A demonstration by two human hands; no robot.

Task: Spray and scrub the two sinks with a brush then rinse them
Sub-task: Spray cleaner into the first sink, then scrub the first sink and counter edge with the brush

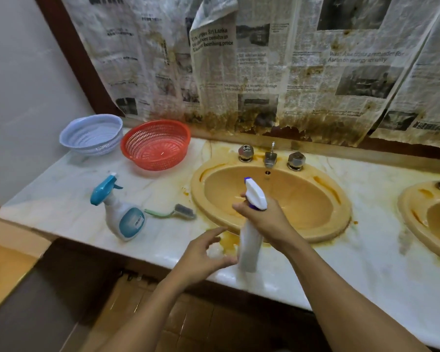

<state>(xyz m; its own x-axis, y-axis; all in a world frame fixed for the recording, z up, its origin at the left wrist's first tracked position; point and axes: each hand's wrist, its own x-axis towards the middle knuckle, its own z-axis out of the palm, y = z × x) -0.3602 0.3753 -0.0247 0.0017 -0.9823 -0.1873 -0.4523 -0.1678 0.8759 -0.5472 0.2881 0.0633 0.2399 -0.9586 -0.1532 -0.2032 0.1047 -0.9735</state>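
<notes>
The right hand [267,219] is clenched round the neck of a white spray bottle [249,247], forefinger by the trigger, holding it upright over the front rim of the yellow sink [341,217], nozzle pointing into the bowl. The left hand [201,255] is released, fingers spread, thumb just beside the bottle's base in front of the sink. Left of the sink lie a green brush [173,212] and, further left, a blue spray bottle [120,214]. Right of the sink is a second sink [414,212].
</notes>
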